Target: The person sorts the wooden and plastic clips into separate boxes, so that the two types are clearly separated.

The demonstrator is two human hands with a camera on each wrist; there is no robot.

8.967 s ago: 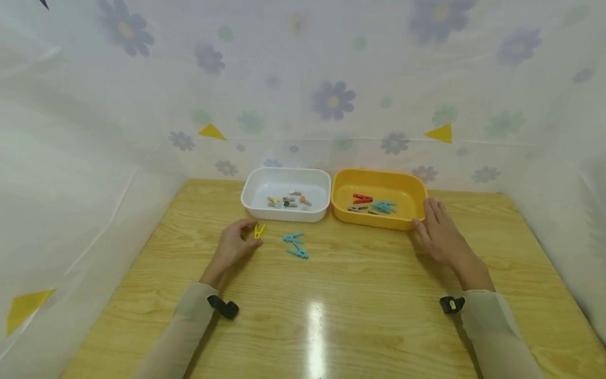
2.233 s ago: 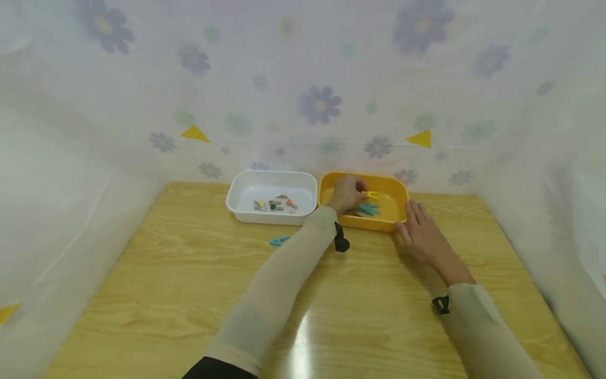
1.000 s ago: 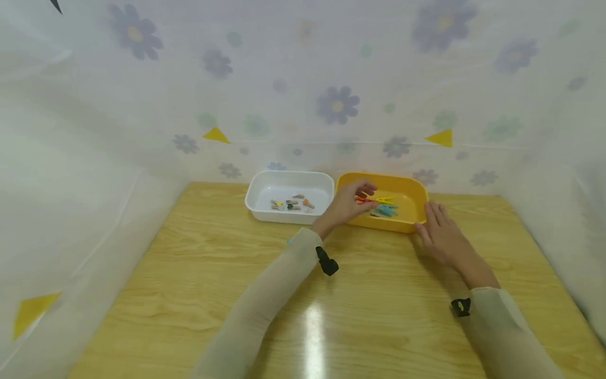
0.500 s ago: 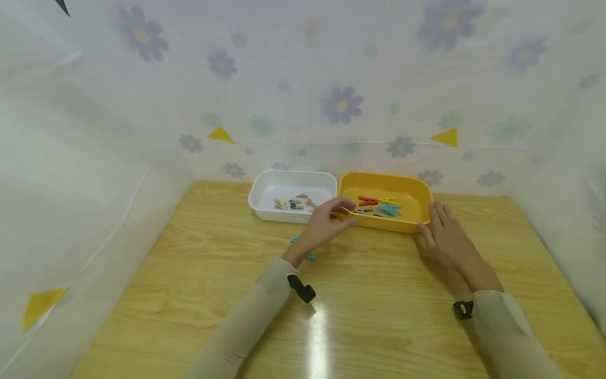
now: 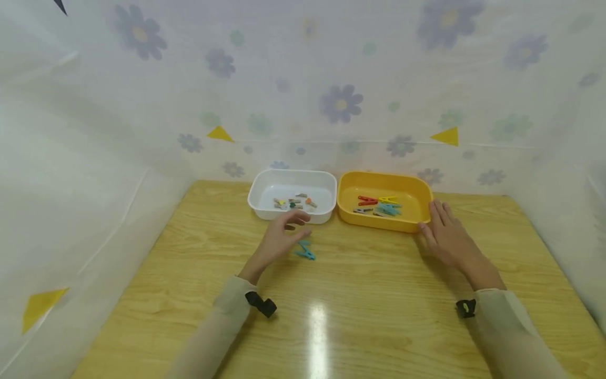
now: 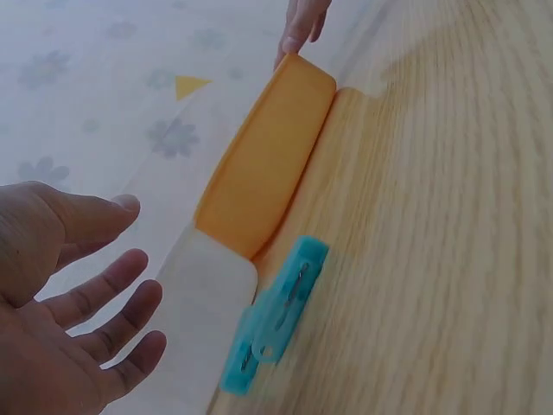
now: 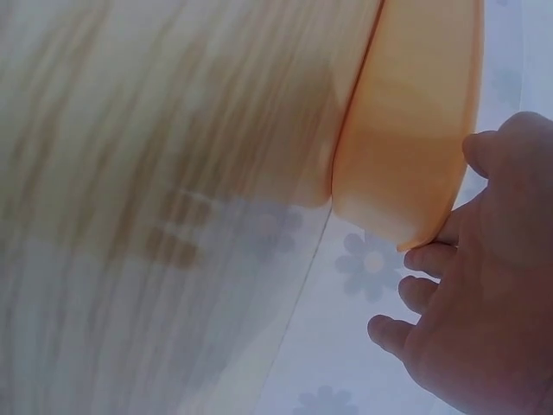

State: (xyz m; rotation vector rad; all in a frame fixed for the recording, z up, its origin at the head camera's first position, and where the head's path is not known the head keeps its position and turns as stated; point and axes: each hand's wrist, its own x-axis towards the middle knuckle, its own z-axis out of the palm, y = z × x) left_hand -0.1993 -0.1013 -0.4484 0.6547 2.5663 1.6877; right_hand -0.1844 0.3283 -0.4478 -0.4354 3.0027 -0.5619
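My left hand (image 5: 294, 227) hovers just left of the blue clothespins (image 5: 305, 251) lying on the wooden table in front of the white tray (image 5: 265, 210). Its fingers are spread and loosely curved and hold nothing. The left wrist view shows the empty left hand (image 6: 78, 294) beside a blue clothespin (image 6: 276, 316). My right hand (image 5: 440, 229) lies flat with straight fingers against the right end of the yellow tray (image 5: 383, 226). The right wrist view shows the right hand (image 7: 484, 294) touching the yellow tray (image 7: 415, 130). A yellow clothespin (image 5: 388, 199) lies in the yellow tray among red and blue ones.
The white tray holds several small mixed-colour clips (image 5: 293, 202). Both trays stand side by side at the table's far edge, against a flowered plastic curtain (image 5: 338, 102) that closes in the back and both sides. Bare wooden tabletop (image 5: 360, 295) stretches toward me.
My left hand has left the yellow clothespin in the yellow tray and drawn back left and toward me, down to the blue clothespins. The right hand has stayed against the tray.
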